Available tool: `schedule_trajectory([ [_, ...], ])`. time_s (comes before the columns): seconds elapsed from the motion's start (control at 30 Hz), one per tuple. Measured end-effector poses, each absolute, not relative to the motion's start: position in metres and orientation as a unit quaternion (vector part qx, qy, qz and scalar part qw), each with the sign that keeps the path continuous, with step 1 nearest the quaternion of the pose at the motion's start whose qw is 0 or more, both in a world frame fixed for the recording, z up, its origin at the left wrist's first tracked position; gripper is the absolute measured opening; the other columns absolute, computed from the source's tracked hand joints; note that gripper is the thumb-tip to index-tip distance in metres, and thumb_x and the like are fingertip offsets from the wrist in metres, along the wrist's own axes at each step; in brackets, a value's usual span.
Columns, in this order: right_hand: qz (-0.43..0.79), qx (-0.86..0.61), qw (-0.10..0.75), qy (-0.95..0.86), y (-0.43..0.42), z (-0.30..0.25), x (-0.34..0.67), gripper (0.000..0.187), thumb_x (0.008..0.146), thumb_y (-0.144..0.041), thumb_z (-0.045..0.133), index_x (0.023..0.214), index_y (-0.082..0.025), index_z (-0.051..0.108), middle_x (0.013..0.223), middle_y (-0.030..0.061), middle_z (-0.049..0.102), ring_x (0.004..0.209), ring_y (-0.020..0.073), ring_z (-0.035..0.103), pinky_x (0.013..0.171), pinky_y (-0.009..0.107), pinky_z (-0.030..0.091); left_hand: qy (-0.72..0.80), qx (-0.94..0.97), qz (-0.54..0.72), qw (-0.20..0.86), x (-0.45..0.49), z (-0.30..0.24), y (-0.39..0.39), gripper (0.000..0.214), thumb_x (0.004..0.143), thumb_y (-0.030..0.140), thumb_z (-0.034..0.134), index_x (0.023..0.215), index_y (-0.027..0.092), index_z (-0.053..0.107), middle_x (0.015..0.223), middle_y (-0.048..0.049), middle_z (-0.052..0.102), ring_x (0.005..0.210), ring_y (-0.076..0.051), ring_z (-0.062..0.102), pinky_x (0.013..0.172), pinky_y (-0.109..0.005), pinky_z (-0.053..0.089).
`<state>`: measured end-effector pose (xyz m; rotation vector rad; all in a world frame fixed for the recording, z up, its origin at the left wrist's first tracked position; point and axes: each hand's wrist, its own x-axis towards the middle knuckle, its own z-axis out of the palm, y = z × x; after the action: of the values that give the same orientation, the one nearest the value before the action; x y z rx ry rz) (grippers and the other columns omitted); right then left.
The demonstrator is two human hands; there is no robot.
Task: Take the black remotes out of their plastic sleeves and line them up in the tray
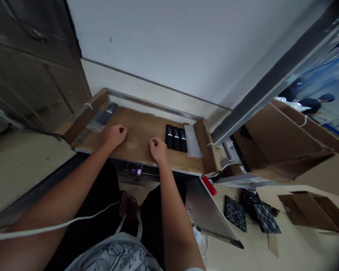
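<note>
My left hand [114, 136] rests on the brown cardboard surface [137, 126] with its fingers curled in. Nothing shows in it. Beyond it, at the left end, lies a dark oblong device [109, 113] with a white label, partly in or under a clear plastic bag [96, 125]. My right hand [158, 149] is also loosely closed near the front edge, with no object visible in it. Just right of that hand, three black oblong devices [176, 138] with small white labels lie side by side. A flat stack of translucent plastic bags [192, 141] lies beside them.
Cardboard walls [210, 150] close off both ends of the surface. A white cable [70, 223] crosses over my left forearm. To the right stand a large open carton [282, 139] and a smaller box [313, 211], with dark patterned packages [235, 213] on the floor.
</note>
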<state>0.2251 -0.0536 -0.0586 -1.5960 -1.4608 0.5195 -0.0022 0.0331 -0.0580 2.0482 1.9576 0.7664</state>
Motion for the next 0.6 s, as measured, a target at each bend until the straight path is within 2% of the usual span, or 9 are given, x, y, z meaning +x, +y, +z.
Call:
schedule_trajectory([
  [0.47, 0.216, -0.644, 0.444, -0.585, -0.052, -0.062, 0.226, 0.023, 0.088, -0.035, 0.053, 0.086, -0.022, 0.072, 0.070, -0.0017, 0.066, 0.068, 0.0160, 0.060, 0.066, 0.026, 0.041, 0.669, 0.693, 0.254, 0.090, -0.002, -0.056, 0.030, 0.037, 0.091, 0.049, 0.050, 0.088, 0.022, 0.075, 0.090, -0.0094, 0.075, 0.082, -0.026, 0.066, 0.068, -0.034, 0.042],
  [0.6, 0.216, -0.647, 0.442, -0.583, -0.054, -0.059, 0.226, 0.023, 0.088, -0.035, 0.052, 0.085, -0.022, 0.071, 0.072, -0.0009, 0.067, 0.069, 0.0163, 0.060, 0.067, 0.026, 0.041, 0.663, 0.698, 0.257, 0.086, 0.003, -0.048, 0.023, 0.034, 0.092, 0.044, 0.048, 0.091, 0.022, 0.073, 0.095, -0.0106, 0.073, 0.093, -0.028, 0.065, 0.082, -0.039, 0.046],
])
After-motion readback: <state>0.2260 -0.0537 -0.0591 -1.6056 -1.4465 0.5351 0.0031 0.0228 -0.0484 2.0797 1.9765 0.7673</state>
